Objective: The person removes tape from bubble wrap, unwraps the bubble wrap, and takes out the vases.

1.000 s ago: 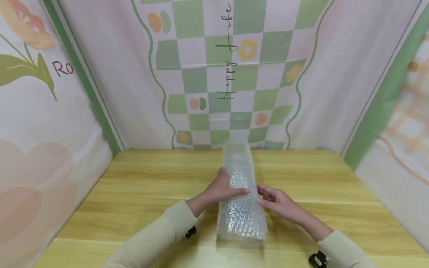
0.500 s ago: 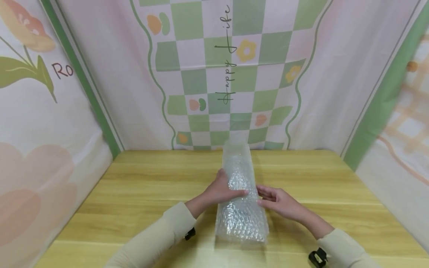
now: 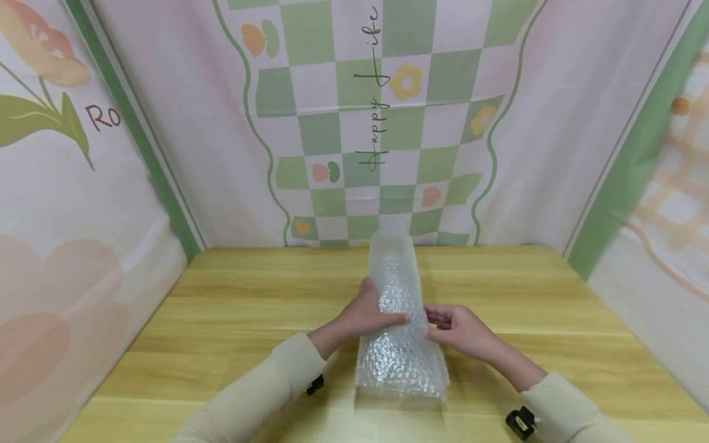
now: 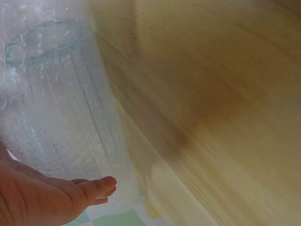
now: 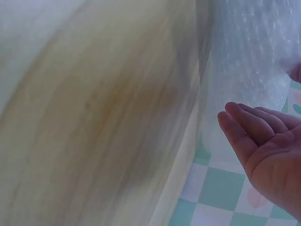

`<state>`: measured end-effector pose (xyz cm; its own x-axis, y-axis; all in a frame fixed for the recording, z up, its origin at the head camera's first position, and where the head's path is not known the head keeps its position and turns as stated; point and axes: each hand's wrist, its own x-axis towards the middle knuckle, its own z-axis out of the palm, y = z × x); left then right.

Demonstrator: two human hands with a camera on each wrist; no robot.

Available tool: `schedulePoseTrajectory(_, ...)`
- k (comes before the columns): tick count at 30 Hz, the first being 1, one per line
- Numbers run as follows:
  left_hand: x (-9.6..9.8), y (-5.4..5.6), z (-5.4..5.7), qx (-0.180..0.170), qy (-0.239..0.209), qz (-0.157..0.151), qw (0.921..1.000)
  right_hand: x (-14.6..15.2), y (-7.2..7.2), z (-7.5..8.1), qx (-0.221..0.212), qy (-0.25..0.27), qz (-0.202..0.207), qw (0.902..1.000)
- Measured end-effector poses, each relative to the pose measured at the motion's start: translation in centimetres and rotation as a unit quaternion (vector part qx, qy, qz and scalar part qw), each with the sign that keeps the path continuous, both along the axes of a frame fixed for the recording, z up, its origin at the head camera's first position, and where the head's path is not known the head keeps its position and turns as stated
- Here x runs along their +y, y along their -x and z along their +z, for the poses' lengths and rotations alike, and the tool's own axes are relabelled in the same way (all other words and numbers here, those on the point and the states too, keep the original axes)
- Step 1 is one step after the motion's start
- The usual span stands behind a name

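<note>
A long bundle of clear bubble wrap (image 3: 396, 363) stands at the middle of the table, its near end loose and flared. Through the wrap, the left wrist view shows a ribbed glass vessel (image 4: 61, 99) with a round, bluish rim. My left hand (image 3: 365, 315) holds the bundle from the left, thumb laid across its upper face and the other fingers along its side. On the right side, my right hand (image 3: 465, 332) has its thumb and fingertips right at the wrap's edge, fingers loosely extended. The right wrist view shows its fingers (image 5: 254, 125) beside the wrap.
The wooden table (image 3: 249, 289) reaches back to a green-and-white checked cloth (image 3: 321, 132) that hangs behind it. Printed cloths also hang at the left and right sides. Black devices (image 3: 520, 423) are strapped under both cuffs.
The wrap's near end has spread slightly wider, shifting a little to the right. Both hands keep nearly the same places on the bundle.
</note>
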<state>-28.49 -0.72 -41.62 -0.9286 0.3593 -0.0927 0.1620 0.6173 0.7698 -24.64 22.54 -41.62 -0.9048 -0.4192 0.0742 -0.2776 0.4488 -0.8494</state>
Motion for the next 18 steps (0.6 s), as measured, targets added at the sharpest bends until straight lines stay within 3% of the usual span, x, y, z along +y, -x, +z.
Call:
schedulePoseTrajectory(6, -0.02, -0.01, 0.06, -0.002, 0.004, 0.001, 1.0, -0.46, -0.1, 0.01, 0.021, -0.026, -0.033, 0.9989)
schedulePoseTrajectory(18, -0.09, 0.07, -0.18, -0.003, -0.009, 0.005, 0.9999, -0.92, -0.37, -0.26, 0.023, -0.008, -0.052, 0.9984)
